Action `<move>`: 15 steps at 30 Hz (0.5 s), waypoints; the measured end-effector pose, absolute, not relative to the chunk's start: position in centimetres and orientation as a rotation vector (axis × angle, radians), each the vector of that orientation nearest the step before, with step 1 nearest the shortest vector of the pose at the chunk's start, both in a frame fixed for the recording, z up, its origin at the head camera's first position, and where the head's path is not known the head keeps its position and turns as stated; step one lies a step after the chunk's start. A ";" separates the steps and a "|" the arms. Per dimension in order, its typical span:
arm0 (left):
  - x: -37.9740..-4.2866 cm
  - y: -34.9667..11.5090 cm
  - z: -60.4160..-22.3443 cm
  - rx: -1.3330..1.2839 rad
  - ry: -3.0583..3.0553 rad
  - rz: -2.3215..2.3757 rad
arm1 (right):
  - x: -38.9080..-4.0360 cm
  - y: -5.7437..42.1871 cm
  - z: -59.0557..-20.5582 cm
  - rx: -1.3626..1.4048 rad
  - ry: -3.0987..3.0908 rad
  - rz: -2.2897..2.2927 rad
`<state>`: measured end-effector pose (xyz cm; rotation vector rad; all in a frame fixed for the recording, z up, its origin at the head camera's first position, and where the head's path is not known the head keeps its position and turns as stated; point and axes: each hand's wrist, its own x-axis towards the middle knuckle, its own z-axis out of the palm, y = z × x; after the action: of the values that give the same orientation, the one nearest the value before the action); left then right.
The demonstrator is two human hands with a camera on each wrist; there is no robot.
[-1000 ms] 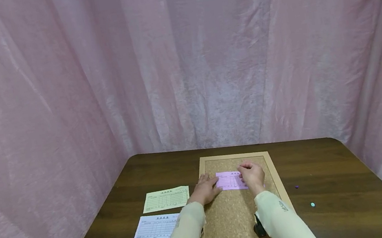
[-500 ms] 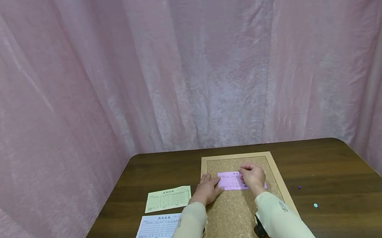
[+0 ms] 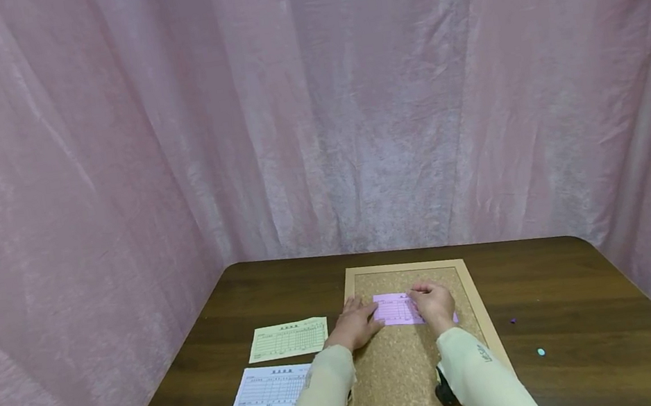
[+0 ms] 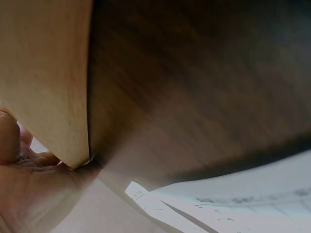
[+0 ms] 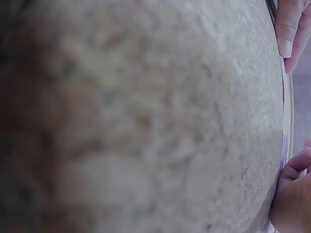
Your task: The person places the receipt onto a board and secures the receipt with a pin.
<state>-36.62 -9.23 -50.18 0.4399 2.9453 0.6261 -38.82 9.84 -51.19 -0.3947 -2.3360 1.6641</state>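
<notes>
Pink slip (image 3: 393,310) is laid flat on the far half of the cork board (image 3: 398,374), where both hands are brought to it. At the slip's upper middle, the right hand (image 3: 433,306) is held with its fingers curled and its tips drawn together; whether anything small is pinched in that grip cannot be told, as the tips are too small and partly hidden. By the left hand (image 3: 353,325), fingers spread, the slip's left edge is touched while the board's left side is covered. The paper is probably steadied this way so that it is not shifted while its top is worked on.

No box or tray is shown; only the board's wooden frame (image 3: 404,265) serves as an enclosure, and the pink slip is contained inside it.

To the left of the board, a pale green slip (image 3: 288,340) and, nearer, a pale blue slip (image 3: 268,389) are laid on the counter (image 3: 579,291), perhaps kept within reach; the latter is partly covered by the left sleeve (image 3: 317,393). To the board's right, a tiny purple object (image 3: 513,321) and a teal one (image 3: 541,352) are set apart. Beyond the board, a pink curtain (image 3: 379,97) is hung.
</notes>
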 end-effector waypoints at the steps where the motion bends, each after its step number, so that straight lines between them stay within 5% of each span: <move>1: -36.6 -9.2 -50.2 0.441 2.944 0.629 | -38.8 9.9 -51.2 -0.389 -2.344 1.647; 15: -36.5 -9.2 -50.0 0.420 2.941 0.632 | -38.5 9.8 -50.8 -0.338 -2.437 1.552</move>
<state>-36.54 -9.16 -50.00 0.4204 2.9412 0.6319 -38.46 9.80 -50.79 -0.3380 -2.4369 1.5516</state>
